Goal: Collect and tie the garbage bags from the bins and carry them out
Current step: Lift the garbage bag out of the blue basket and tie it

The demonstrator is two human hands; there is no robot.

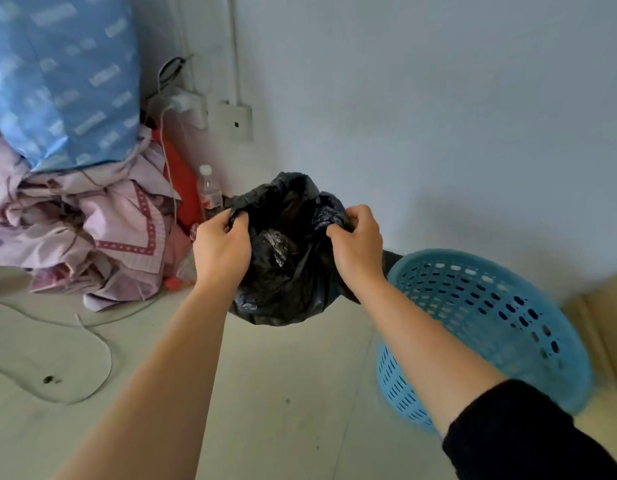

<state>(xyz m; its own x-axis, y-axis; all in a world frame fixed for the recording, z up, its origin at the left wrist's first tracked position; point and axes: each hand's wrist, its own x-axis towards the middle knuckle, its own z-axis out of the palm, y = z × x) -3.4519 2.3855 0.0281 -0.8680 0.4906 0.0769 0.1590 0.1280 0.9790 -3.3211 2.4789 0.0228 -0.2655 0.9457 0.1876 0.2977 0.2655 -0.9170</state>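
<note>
A blue perforated bin [490, 327] stands on the floor by the wall, pink bedding [85, 233] and a bottle [209, 192] nearby. Left hand [221, 249] and right hand [358, 249] each grasp the crinkled black garbage bag [286, 258], held above the floor.

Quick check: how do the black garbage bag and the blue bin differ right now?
The black garbage bag is soft and crumpled; the blue bin is rigid with slotted walls. The bag is held up, gripped at its rim by the left hand and right hand; the bin sits tilted on the floor with no hand on it. Both have open mouths.
</note>
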